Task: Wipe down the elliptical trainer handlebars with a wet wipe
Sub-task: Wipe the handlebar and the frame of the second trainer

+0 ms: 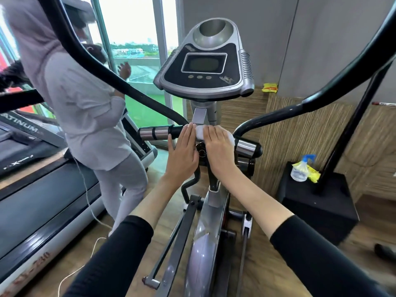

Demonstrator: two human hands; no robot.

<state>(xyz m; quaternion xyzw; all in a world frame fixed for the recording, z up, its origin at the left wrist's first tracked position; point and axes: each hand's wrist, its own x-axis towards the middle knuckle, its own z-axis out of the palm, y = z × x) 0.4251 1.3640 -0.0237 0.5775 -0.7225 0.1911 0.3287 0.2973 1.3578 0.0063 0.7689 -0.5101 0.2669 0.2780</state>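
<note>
Fingers of your right hand (218, 146) lie fairly straight over the wet wipe (200, 133), pressing it flat onto the short handlebar (175, 130) directly below the console (203, 67). Nothing is pinched; the palm simply bears down. Your left hand (184, 151) sits just beside it, fingers likewise extended and laid over the black grip, steadying the bar rather than clasping it. The wipe shows as a white band between your two hands and again past the outer edge of the right one, so it covers the middle stretch of the bar under the console's stem. Further out, below and to either side of the console, the chrome sensors (150, 132) lie outside the wipe. Two long black swing arms (96, 67) curve up past the console on both sides; whether they have been cleaned cannot be told. By the look of it you are in the wiping step itself, on the fixed bar. The next move calls for folding your fingers round the wipe and drawing it outward with firm, even pressure over a sensor to the end cap, with the other hand bracing the bar. Below and right of the console a spray bottle (300, 170) stands on a black box (317, 202); to the console's left another person (85, 103) stands on a treadmill (32, 189).
</note>
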